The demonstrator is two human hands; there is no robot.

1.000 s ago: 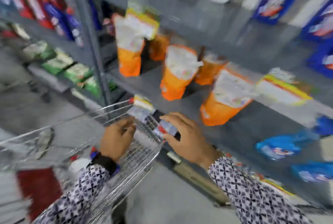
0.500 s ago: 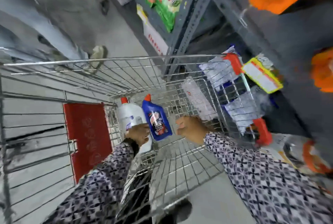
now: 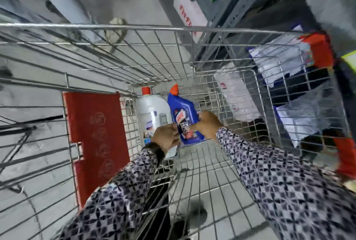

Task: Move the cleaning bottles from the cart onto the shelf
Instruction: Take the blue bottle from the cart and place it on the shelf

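Fingers: left hand [image 3: 167, 138] curled onto the lower body of the white bottle [image 3: 153, 113]; right hand [image 3: 209, 123] wrapped on the lower right edge of the blue bottle [image 3: 185, 118], thumb across its label. Whether either grip is fully clamped cannot be told through the blur.

Contents, left to right: red flap [image 3: 96, 133] on the cart [image 3: 173, 27] wall; white bottle, red cap; blue bottle, red nozzle, touching it; bare wire floor; shelf [image 3: 240, 8] uprights and blurred packets beyond the right wall.

Key relation: both bottles lie on the cart floor, long axes running away from the person, caps far, bases toward the fingers. Each hand is nearest its own bottle; the shelf lies up and to the right, so the right hand likely has the shorter carry.

Change from half a second ago: the right hand was beside the blue bottle and is now on it; the left was already at the white one.
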